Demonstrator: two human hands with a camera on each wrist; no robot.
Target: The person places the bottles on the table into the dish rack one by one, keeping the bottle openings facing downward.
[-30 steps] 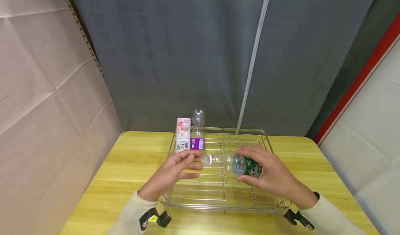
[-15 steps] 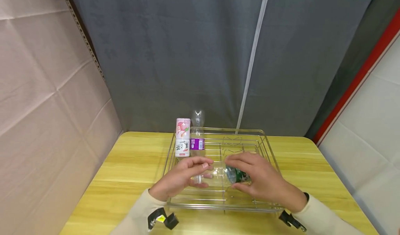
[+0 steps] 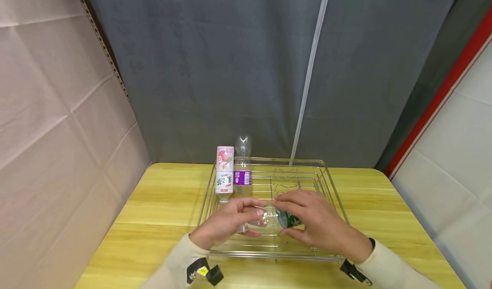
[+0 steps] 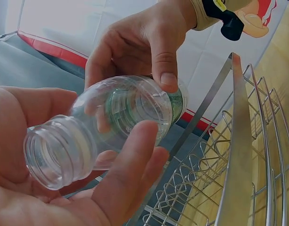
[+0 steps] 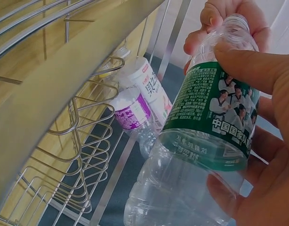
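Note:
A clear plastic bottle with a green label point(image 5: 205, 108) is held between both hands above a wire rack point(image 3: 269, 254). My right hand point(image 3: 317, 218) grips it round the label and lower body. The left hand point(image 3: 230, 220) holds it at the neck, fingers curled about the shoulder. Its mouth point(image 4: 38, 155) has no cap and points left in the head view. In the rack's left part are a white and pink fruit tea bottle point(image 3: 224, 169) and a clear bottle with a purple label point(image 3: 243, 177), bases pointing to the back.
The rack stands on a yellow wooden table point(image 3: 165, 203). Its wavy wire dividers point(image 5: 92, 155) run beneath the hands. A grey curtain point(image 3: 230, 75) hangs behind, with pale cloth point(image 3: 65, 144) on the left.
The green-labelled bottle has come lower and a little left with the right hand. The left hand has moved right and down, its spread fingers now closing round the neck.

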